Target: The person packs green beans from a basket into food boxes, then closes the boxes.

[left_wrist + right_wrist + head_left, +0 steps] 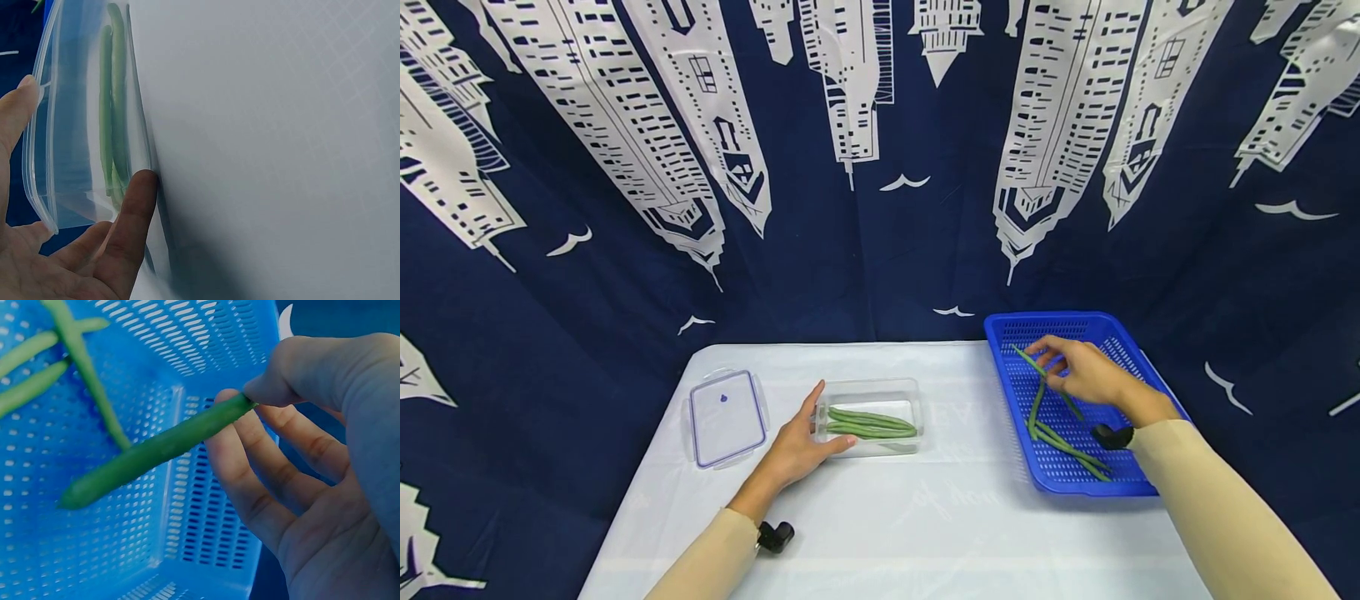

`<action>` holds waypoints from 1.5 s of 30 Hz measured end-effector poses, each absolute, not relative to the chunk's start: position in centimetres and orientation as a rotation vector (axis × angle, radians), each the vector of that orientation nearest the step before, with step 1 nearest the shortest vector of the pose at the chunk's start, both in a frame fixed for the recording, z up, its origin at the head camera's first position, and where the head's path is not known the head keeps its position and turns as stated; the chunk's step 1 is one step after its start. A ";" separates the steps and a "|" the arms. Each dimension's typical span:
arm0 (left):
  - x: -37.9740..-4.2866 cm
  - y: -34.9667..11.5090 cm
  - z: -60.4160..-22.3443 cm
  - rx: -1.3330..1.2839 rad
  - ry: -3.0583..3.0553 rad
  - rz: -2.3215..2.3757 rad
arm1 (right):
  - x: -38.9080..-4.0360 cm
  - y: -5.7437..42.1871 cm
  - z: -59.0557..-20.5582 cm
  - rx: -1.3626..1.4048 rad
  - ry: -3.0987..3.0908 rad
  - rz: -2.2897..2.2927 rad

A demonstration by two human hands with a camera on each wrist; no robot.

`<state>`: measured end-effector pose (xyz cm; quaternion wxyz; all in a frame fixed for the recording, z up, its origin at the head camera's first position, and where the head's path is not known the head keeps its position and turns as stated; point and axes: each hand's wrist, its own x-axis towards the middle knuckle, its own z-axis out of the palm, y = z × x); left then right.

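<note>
My left hand (pixel 797 450) rests on the left end of a clear plastic container (pixel 906 387), its thumb along the front side and its fingers fairly straight against the end wall. Inside the container lie several green beans (pixel 872 421), side by side. Over the blue basket (pixel 1120 333), my right hand (pixel 1086 371) pinches one green bean (pixel 156 447) near its end, between thumb and fingertip. The held bean slants up toward the left in the head view. Below it, several more green beans (pixel 1067 450) lie crossed on the basket's perforated floor.
A clear lid with a blue-purple seal (pixel 730 417) lies flat left of the container. White cloth (pixel 955 517) covers the table. A dark blue curtain with a white skyline print (pixel 865 250) hangs behind it.
</note>
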<state>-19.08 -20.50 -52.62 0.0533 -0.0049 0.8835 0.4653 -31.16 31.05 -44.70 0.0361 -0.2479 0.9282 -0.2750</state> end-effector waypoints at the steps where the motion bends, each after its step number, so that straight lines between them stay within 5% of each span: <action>1: -19.0 -20.5 -52.6 -0.015 2.685 1.415 | -31.1 30.8 -44.6 -0.767 2.860 -0.836; 45: -18.9 -20.6 -52.6 -0.020 2.677 1.437 | -29.7 21.4 -41.3 -1.134 2.873 -0.763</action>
